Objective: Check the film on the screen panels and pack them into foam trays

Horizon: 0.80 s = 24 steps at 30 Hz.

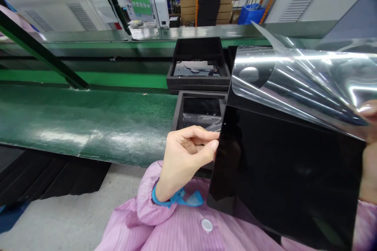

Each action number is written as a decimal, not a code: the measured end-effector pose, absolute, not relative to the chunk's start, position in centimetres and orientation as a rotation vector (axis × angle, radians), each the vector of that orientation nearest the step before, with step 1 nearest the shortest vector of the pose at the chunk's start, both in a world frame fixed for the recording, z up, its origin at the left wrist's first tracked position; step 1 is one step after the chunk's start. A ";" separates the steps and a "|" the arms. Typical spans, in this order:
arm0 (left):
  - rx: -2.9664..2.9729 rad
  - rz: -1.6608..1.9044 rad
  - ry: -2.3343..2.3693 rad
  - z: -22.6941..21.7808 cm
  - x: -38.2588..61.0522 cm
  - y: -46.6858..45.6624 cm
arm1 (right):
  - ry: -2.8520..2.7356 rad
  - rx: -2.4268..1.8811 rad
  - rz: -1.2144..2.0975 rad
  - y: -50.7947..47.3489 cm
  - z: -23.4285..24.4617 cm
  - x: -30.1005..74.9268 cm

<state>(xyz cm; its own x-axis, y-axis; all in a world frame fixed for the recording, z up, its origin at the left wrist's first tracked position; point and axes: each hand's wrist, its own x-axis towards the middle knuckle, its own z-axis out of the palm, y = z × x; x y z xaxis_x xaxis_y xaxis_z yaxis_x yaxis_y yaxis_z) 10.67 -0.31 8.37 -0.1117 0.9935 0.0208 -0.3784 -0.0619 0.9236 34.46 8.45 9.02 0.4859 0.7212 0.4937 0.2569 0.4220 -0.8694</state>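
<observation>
Two bare hands in the shot, both ours — so what are we holding, and where is it?

Mostly a big black panel [282, 180], filling the space from 3 to 5 o'clock, tilted in front of our pink smock [176, 225]. Our left hand [184, 159], just off centre at 6, has thumb and forefinger pinched on the panel's left edge, blue wristband [193, 200] below.

And the right?

Our right hand [372, 133] sits at the frame's edge at 3 o'clock, partly cut off. The fingertips we can see are closed on the clear film [318, 82] where its creases bunch together. That film curls up off the panel's upper part, around 2 to 3. We can't tell if the rest of that hand touches the panel.

What else have we got?

Black tray [198, 83] at 12 with a thin grey part [196, 66] in it. Lower tray [178, 115] nearer the middle, just beyond our left hand, something dark [202, 106] in it — partly hidden. Green bench [88, 121] runs out to 9 o'clock.
</observation>
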 end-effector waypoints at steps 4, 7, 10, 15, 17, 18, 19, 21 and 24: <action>0.849 1.468 0.969 8.6 10.9 -0.1 | -1.001 -1.183 0.387 8.0 9.6 33.9; 0.850 1.479 0.978 8.7 11.1 -0.1 | -1.014 -1.183 0.367 7.7 9.7 33.9; 0.843 1.495 0.976 8.6 11.3 -0.1 | -1.013 -1.172 0.351 7.4 9.6 33.8; 0.848 1.514 0.991 8.5 11.3 -0.2 | -1.012 -1.130 0.369 7.3 9.3 33.4; 0.857 1.507 0.987 8.5 11.3 -0.4 | -1.008 -1.139 0.379 7.4 9.3 33.3; 0.865 1.499 0.982 8.5 11.2 -0.4 | -0.998 -1.143 0.383 7.4 9.3 33.4; 0.874 1.490 0.979 8.5 11.2 -0.5 | -0.993 -1.147 0.391 7.5 9.3 33.4; 0.890 1.478 0.975 8.5 11.1 -0.7 | -0.991 -1.148 0.394 7.7 9.3 33.6; 0.896 1.483 0.993 8.5 11.1 -0.7 | -1.032 -1.157 0.388 7.8 9.3 33.9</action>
<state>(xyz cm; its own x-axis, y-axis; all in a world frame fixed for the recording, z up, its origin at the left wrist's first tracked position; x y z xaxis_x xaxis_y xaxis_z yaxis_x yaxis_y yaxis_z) 11.12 -0.68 8.51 -0.1286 0.9915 0.0182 -0.3605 -0.0638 0.9306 33.89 7.76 9.26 0.5112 0.7228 0.4650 0.2378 0.4010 -0.8847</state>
